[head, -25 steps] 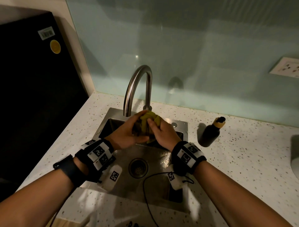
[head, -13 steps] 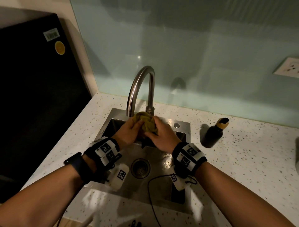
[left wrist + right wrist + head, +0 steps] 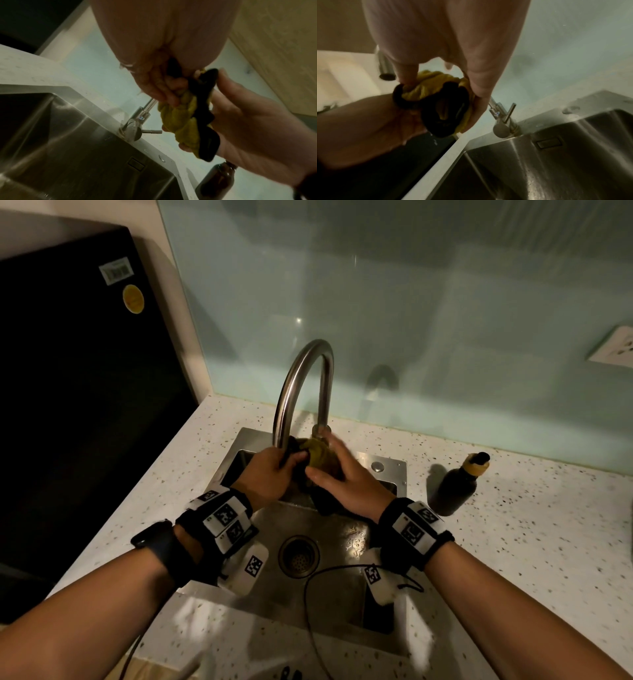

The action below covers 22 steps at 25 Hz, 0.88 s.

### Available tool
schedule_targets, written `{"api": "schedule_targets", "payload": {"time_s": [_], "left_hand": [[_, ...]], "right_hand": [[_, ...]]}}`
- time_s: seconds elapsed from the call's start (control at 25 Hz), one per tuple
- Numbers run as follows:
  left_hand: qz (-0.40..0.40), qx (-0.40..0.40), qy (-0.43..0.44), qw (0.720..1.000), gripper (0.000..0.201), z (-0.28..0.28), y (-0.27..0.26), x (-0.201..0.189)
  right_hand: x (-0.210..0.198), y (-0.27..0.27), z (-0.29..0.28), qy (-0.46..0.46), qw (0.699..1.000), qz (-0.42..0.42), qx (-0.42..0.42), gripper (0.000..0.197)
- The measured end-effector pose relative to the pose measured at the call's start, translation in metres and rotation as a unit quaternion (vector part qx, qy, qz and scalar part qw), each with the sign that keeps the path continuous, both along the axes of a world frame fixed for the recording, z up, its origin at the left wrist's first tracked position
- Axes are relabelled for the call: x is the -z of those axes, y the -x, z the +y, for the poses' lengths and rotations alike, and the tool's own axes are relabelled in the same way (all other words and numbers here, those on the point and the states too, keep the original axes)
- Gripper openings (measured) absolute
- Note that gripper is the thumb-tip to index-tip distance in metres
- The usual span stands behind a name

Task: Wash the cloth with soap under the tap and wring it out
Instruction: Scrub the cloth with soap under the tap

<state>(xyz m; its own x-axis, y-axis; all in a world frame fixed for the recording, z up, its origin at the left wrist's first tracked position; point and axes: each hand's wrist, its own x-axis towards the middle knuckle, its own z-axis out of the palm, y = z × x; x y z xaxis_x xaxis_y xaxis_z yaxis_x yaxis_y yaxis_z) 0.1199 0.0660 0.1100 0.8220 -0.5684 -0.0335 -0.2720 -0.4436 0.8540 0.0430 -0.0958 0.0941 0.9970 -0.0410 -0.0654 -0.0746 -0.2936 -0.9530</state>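
Note:
A bunched yellow-and-black cloth (image 3: 317, 455) (image 3: 187, 121) (image 3: 440, 100) is held between both hands just under the curved steel tap (image 3: 301, 385), above the back of the steel sink (image 3: 342, 583). My left hand (image 3: 270, 474) grips the cloth's left side, fingers curled into it. My right hand (image 3: 346, 477) wraps round its right side, thumb across the front. In the right wrist view the tap's spout (image 3: 387, 75) ends just left of the cloth. Drops fall from the cloth there. A dark soap bottle (image 3: 457, 486) with a tan collar stands on the counter to the right of the sink.
The tap's lever handle (image 3: 150, 131) sticks out at its base behind the sink. A black appliance (image 3: 75, 405) fills the left side. A speckled white counter (image 3: 513, 542) surrounds the sink, with a glass backsplash and a wall socket (image 3: 616, 347) at the right. A black cable (image 3: 315, 611) hangs over the basin.
Both hands have carried the cloth up and back, from over the basin to right under the tap's spout, kneading it as they go.

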Motion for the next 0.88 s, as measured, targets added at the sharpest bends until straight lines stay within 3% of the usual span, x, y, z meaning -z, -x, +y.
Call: {"api": "schedule_targets", "payload": {"time_s": [0.08, 0.16, 0.28, 0.4, 0.52, 0.56, 0.72, 0.8, 0.88], "left_hand": [[0.026, -0.032, 0.006, 0.999, 0.045, -0.001, 0.001, -0.001], [0.126, -0.053, 0.068, 0.988, 0.047, 0.0, 0.005, -0.004], [0.304, -0.023, 0.161, 0.939, 0.036, 0.003, 0.01, -0.01], [0.368, -0.011, 0.181, 0.912, 0.036, 0.004, 0.017, -0.016], [0.358, -0.033, 0.166, 0.918, 0.047, 0.007, 0.009, -0.005], [0.35, -0.051, 0.16, 0.922, 0.046, 0.007, 0.008, -0.004], [0.277, -0.094, 0.135, 0.947, 0.005, 0.005, 0.006, 0.007], [0.253, -0.075, 0.128, 0.956, 0.006, 0.005, 0.008, 0.006], [0.267, -0.033, 0.146, 0.952, 0.027, 0.008, 0.009, 0.001]], "right_hand": [[0.003, -0.002, 0.007, 0.047, 0.999, -0.015, -0.005, 0.042], [0.003, -0.004, 0.012, 0.081, 0.996, -0.039, 0.027, 0.027], [0.005, -0.007, 0.025, 0.096, 0.993, -0.038, 0.061, 0.025], [0.01, -0.01, 0.034, 0.165, 0.986, -0.007, 0.026, 0.033], [0.004, -0.008, 0.035, 0.079, 0.996, 0.041, 0.011, 0.079], [0.0, -0.008, 0.035, 0.063, 0.996, 0.056, -0.002, 0.085], [-0.005, -0.006, 0.038, 0.119, 0.991, 0.056, -0.026, 0.047], [-0.001, -0.007, 0.035, 0.133, 0.991, 0.03, 0.004, 0.036], [0.002, -0.006, 0.031, 0.133, 0.991, 0.008, 0.028, 0.031]]}}
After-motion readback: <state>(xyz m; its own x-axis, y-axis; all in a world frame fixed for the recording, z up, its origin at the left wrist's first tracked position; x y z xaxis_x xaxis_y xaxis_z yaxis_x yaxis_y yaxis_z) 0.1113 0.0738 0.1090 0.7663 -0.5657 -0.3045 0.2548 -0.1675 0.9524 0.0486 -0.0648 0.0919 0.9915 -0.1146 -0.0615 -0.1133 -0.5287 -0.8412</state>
